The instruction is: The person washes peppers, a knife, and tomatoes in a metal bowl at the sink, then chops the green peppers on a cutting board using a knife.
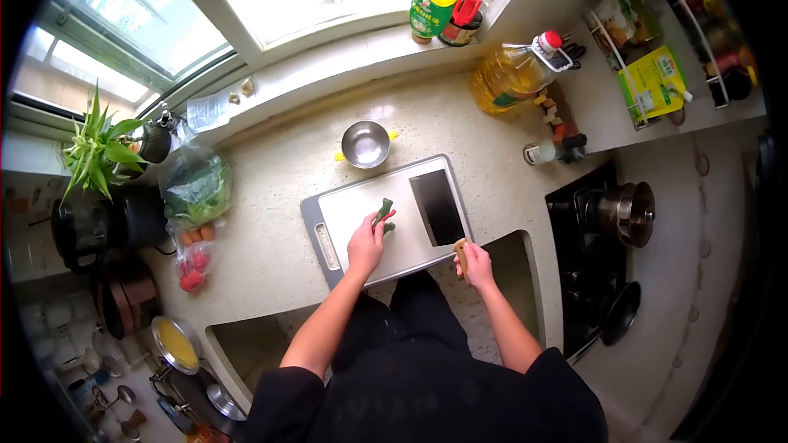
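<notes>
Your right hand [475, 265] is gripping the cleaver [439, 212], right of centre.
Its long axis is running up-frame, leaning slightly left; left of the blade [435, 202], your left hand [366, 244] is holding green and red peppers [382, 212] over the cutting board [349, 215], mid-frame.

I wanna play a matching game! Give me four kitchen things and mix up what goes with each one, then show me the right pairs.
Things:
1. Cleaver
2. Metal bowl
3. Big oil bottle
4. Green vegetable

Clues:
A. Has a red cap
B. In the left hand
C. Has its handle in the right hand
D. Has yellow bits sticking out at its sides

Right pairs: 1-C, 2-D, 3-A, 4-B
</notes>
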Demonstrator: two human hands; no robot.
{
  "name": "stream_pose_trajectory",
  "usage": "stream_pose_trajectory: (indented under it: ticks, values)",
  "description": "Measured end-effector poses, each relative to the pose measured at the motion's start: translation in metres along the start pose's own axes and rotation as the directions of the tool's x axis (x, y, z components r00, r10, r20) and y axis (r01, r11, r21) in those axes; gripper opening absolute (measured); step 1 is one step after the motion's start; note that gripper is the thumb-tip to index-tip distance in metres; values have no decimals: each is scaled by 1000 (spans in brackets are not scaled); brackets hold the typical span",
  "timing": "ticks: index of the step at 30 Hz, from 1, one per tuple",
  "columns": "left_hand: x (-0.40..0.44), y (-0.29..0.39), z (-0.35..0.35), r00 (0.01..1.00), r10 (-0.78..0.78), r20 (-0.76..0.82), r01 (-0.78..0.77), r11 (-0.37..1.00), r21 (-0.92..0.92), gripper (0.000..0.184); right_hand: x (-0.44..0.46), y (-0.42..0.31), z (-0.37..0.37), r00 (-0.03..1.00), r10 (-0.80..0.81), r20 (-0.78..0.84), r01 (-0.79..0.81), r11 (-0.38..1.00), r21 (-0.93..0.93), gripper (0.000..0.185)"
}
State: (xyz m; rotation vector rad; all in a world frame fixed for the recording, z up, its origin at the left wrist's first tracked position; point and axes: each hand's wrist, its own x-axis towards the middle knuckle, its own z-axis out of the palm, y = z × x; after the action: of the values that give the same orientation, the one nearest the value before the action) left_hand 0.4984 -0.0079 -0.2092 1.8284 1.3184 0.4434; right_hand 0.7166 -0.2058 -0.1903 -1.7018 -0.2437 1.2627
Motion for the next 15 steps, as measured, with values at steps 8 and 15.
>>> stream_pose_trajectory:
  ticks: [8, 15]
  values:
    - [17, 3, 35, 991, 126, -51, -93, 899, 428, 38, -12, -50, -28, 984, 119, 132, -157, 929, 334, 43]
    - [-8, 8, 17, 965, 66, -253, 32, 930, 367, 43, -7, -77, -7, 919, 141, 368, -266, 911, 315, 44]
